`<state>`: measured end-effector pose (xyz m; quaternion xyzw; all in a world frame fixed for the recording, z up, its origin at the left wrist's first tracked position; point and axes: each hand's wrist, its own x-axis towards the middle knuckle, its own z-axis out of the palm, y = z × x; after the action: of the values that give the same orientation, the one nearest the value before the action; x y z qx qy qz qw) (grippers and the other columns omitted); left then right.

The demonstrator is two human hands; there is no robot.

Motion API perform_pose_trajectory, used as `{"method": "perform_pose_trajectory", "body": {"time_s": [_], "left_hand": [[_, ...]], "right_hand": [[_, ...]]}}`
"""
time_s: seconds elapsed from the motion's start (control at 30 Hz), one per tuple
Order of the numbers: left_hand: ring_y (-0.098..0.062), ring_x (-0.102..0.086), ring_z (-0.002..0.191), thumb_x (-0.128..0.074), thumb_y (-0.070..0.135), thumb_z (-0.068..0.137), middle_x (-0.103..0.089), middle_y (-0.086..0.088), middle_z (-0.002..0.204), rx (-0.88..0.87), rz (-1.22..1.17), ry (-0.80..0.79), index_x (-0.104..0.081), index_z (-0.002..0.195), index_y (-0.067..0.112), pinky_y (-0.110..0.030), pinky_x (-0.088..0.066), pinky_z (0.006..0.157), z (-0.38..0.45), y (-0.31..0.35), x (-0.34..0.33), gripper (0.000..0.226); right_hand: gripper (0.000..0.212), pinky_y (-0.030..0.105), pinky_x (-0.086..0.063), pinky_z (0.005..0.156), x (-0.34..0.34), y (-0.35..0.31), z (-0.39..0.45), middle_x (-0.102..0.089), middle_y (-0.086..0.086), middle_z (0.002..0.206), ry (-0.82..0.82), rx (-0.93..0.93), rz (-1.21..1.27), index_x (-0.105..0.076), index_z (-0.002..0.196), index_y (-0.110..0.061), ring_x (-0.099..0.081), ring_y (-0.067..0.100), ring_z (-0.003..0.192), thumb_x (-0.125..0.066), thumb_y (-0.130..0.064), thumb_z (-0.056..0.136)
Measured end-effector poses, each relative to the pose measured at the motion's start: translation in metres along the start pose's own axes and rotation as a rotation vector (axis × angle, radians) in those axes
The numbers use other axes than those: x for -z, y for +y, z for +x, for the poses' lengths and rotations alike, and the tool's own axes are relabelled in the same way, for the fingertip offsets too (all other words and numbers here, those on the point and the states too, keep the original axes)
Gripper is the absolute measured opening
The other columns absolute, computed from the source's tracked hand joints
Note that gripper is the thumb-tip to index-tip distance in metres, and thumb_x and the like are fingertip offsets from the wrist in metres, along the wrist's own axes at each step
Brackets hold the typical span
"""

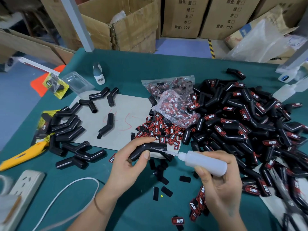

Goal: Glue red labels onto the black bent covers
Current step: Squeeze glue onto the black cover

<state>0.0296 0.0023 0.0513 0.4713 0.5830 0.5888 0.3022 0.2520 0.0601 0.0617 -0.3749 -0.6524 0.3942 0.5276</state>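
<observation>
The left hand (pixel 131 157) grips a black bent cover (pixel 147 150) near the centre of the green table (pixel 133 67), thumb curled over its lower leg and fingers wrapped behind. The right hand (pixel 220 177) holds a translucent glue bottle (pixel 206 161) at 3 o'clock from the cover, its nozzle tip at the cover's upper leg; whether the tip touches is hard to tell. Loose red labels (pixel 160 130) lie just beyond, at 12 o'clock, beside a clear bag of labels (pixel 175 104). A large heap of labelled covers (pixel 246 124) fills 2 o'clock. Unlabelled covers (pixel 70 130) are piled at 9 o'clock, partly on a grey card (pixel 120 114). A yellow utility knife (pixel 23 155) lies at 9 o'clock, farther out.
</observation>
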Motion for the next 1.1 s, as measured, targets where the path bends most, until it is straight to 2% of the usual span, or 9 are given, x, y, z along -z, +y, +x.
{"method": "perform_pose_trajectory", "body": {"time_s": [0.23,0.4,0.47,0.77,1.1], "left_hand": [[0.000,-0.066,0.085,-0.062,0.028,0.095,-0.072,0.023,0.095,-0.002,-0.003,0.005,-0.072,0.119,0.050,-0.014,-0.051,0.082,-0.0002,-0.0011,-0.0001,0.034],[0.002,-0.067,0.091,-0.062,0.028,0.095,-0.073,0.021,0.104,0.000,0.002,0.009,-0.072,0.120,0.049,-0.018,-0.053,0.087,-0.0003,-0.0035,0.0008,0.034],[0.001,-0.067,0.091,-0.062,0.028,0.095,-0.074,0.020,0.105,0.004,0.002,0.010,-0.072,0.120,0.050,-0.019,-0.054,0.087,-0.0006,-0.0043,0.0013,0.034],[0.006,-0.062,0.083,-0.061,0.024,0.096,-0.070,0.024,0.095,-0.015,-0.001,0.004,-0.072,0.121,0.047,-0.010,-0.047,0.079,0.0001,-0.0071,0.0024,0.035],[0.007,-0.061,0.082,-0.062,0.026,0.096,-0.069,0.025,0.093,-0.014,0.008,0.003,-0.072,0.120,0.046,-0.009,-0.046,0.079,0.0007,-0.0079,0.0026,0.033]], "right_hand": [[0.027,0.031,-0.056,0.080,0.0005,-0.0007,0.0004,-0.067,-0.017,0.111,0.008,-0.003,0.004,-0.059,0.118,-0.046,-0.068,0.016,0.100,-0.069,-0.053,0.094],[0.028,0.038,-0.056,0.078,0.0017,0.0007,-0.0010,-0.068,-0.014,0.111,0.004,-0.012,0.011,-0.060,0.118,-0.044,-0.067,0.018,0.100,-0.071,-0.043,0.093],[0.027,0.038,-0.056,0.078,0.0016,-0.0002,-0.0002,-0.068,-0.016,0.112,0.005,-0.003,0.012,-0.059,0.118,-0.045,-0.067,0.017,0.101,-0.070,-0.050,0.094],[0.027,0.028,-0.056,0.082,0.0003,-0.0019,0.0023,-0.067,-0.018,0.113,0.001,0.022,0.005,-0.058,0.120,-0.047,-0.067,0.016,0.102,-0.068,-0.052,0.096],[0.026,0.025,-0.055,0.082,-0.0002,-0.0024,0.0028,-0.067,-0.018,0.113,-0.008,0.039,0.013,-0.057,0.120,-0.046,-0.067,0.016,0.102,-0.068,-0.050,0.097]]}}
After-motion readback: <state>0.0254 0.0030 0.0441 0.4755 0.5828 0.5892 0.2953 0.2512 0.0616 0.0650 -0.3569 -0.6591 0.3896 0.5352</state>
